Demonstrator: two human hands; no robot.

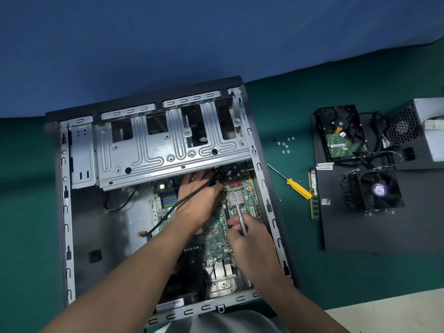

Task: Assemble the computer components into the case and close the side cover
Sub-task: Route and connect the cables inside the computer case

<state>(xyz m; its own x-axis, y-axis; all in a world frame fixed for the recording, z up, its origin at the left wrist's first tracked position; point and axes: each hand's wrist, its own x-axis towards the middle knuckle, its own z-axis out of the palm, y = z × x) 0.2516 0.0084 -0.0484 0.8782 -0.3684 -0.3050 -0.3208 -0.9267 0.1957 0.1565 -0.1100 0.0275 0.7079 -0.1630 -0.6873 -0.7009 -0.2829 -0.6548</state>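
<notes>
right hand [249, 236]: we pinch the slim silver screwdriver [241, 218] between thumb and fingers, low on the shaft, tip aimed up-board beside the small heatsink [235, 197].
left hand [199, 195]: fingertips sit at the tip, tucked by the drive cage [168, 145] edge. Looks like we're steadying a screw, but we can't tell what they hold, if anything.
black cable [168, 215]: drapes over the left wrist, so we route it clear before driving.
motherboard [216, 227]: lies in the case [66, 212], right half, under both hands.
step (our read): screwing the board down.
how: driver square to the board, start the thread lightly, no slips onto the traces, snug not hard.
spare screws [284, 145]: on the mat, right of the case, near the yellow screwdriver [298, 188].
not fitted yet: hard drive [341, 138], cooler fan [374, 191] and power supply [418, 131], all well apart to the right, on or beside the black side cover [372, 231].
</notes>
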